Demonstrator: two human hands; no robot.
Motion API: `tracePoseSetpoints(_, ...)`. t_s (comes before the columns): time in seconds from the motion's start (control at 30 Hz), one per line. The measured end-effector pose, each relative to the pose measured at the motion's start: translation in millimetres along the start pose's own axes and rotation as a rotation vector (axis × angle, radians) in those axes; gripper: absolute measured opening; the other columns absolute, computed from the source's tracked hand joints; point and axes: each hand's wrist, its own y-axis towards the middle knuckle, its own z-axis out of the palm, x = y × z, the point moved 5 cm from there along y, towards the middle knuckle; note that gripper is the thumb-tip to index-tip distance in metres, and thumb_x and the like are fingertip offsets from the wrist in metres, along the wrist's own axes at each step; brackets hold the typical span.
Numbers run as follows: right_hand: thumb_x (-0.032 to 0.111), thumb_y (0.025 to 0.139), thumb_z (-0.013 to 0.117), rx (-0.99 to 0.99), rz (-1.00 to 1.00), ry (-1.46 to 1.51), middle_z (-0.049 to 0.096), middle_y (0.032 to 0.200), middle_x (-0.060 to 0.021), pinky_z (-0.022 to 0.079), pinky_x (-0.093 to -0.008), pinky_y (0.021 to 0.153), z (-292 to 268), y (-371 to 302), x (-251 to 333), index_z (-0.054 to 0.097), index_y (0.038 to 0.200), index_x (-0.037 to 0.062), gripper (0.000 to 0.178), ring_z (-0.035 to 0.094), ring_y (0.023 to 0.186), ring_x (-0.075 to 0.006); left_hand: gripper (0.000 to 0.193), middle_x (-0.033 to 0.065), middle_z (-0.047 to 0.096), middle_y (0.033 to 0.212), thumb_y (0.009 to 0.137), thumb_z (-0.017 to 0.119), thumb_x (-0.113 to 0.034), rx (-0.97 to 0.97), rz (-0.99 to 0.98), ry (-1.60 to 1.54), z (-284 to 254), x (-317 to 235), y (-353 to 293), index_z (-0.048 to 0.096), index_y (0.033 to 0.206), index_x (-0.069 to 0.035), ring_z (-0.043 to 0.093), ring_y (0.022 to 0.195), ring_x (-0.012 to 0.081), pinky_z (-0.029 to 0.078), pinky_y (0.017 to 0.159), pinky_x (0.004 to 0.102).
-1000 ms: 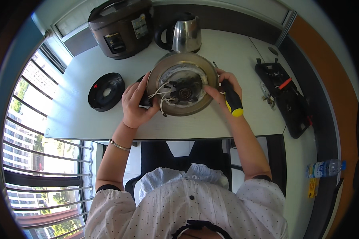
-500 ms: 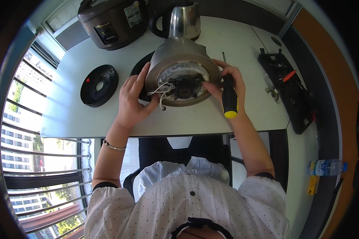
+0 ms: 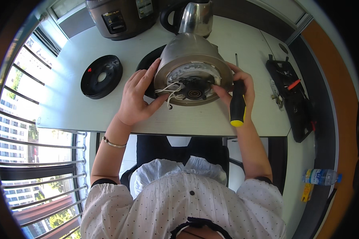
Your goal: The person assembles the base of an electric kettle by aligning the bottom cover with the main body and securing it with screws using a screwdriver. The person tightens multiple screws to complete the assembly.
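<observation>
While the upturned kettle [image 3: 192, 69] sits at upper centre, left hand [image 3: 136, 97] grasps its side; right hand [image 3: 239, 85] clenches a screwdriver [image 3: 237, 105], its tip hidden.

A white desk [image 3: 211, 123] is standing by a window with horizontal bars [image 3: 24, 155], and strong daylight is coming in from the left. Outside, buildings [image 3: 8, 115] are showing. A black chair [image 3: 179, 149] is standing under the desk. An orange strip [image 3: 335, 91] is running along the right side.
</observation>
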Motion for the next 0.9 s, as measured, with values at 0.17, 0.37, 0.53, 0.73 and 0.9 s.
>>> tracePoseSetpoints(0.17,0.009,0.069,0.084,-0.013,0.007,0.023,0.055,0.125,-0.0185,0.041,-0.0354,0.099,2.0,-0.7,3.0,0.042,0.097,0.0097,0.050,0.054,0.114,-0.0243,0.077,0.0114,0.057,0.082,0.067,0.075,-0.015,0.001,-0.031,0.011,1.5,1.2,-1.5,0.045,0.135,0.003,0.054,0.074,0.0281,0.043,0.070,0.0353)
tracePoseSetpoints(0.37,0.008,0.068,0.084,-0.022,-0.006,0.000,0.056,0.124,-0.0182,0.041,-0.0344,0.098,1.5,-1.4,2.2,0.042,0.097,0.0091,0.051,0.055,0.112,-0.0236,0.076,0.0108,0.056,0.080,0.067,0.074,-0.014,-0.017,0.004,0.011,2.0,-0.4,-0.2,0.045,0.135,0.003,0.053,0.074,0.0275,0.044,0.071,0.0354)
tracePoseSetpoints(0.53,0.008,0.068,0.084,-0.034,-0.008,-0.012,0.057,0.123,-0.0181,0.042,-0.0312,0.094,0.9,-2.3,0.5,0.042,0.097,0.0091,0.051,0.056,0.108,-0.0210,0.075,0.0108,0.056,0.080,0.068,0.074,-0.014,-0.004,0.004,0.016,2.0,-0.8,-0.1,0.045,0.135,0.003,0.054,0.074,0.0274,0.044,0.071,0.0355)
tracePoseSetpoints(0.73,0.008,0.068,0.083,-0.040,-0.013,-0.024,0.057,0.123,-0.0189,0.041,-0.0287,0.091,1.9,-3.1,1.6,0.042,0.097,0.0097,0.051,0.055,0.103,-0.0176,0.075,0.0111,0.056,0.081,0.068,0.075,-0.015,-0.006,0.008,0.003,1.5,0.4,-0.5,0.045,0.135,0.004,0.054,0.074,0.0275,0.044,0.070,0.0352)
tracePoseSetpoints(0.9,0.007,0.068,0.083,-0.059,-0.021,-0.032,0.057,0.123,-0.0201,0.039,-0.0299,0.093,0.9,-4.2,-1.0,0.041,0.098,0.0096,0.051,0.054,0.105,-0.0195,0.076,0.0118,0.057,0.082,0.068,0.075,-0.015,-0.008,0.008,0.001,1.3,-0.8,1.1,0.045,0.135,0.004,0.053,0.073,0.0280,0.044,0.069,0.0354)
